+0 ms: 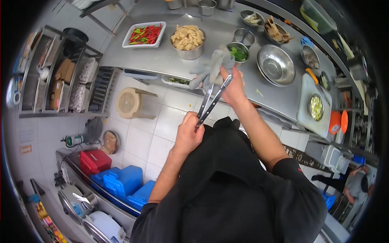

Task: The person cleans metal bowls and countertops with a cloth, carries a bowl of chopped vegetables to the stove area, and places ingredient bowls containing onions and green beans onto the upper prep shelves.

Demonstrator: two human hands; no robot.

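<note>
My left hand (189, 131) is closed around the lower end of a knife (210, 107) with a black riveted handle and a steel end. A narrow steel strip (206, 100) runs beside the handle; I cannot tell whether it belongs to the same tool. My right hand (234, 87) is closed on a grey fabric glove (221, 60), and its fingers are partly hidden behind it. The knife's upper end reaches the right palm. A second grey glove part (200, 77) hangs at the counter's front edge.
The steel counter (162, 60) holds a tray of chillies (144, 35), a pot of pale yellow pieces (188, 42), a bowl of greens (238, 53) and a steel bowl (276, 65). A cutting board (304, 111) lies right. A stool (129, 103) stands left; another person (356, 184) is far right.
</note>
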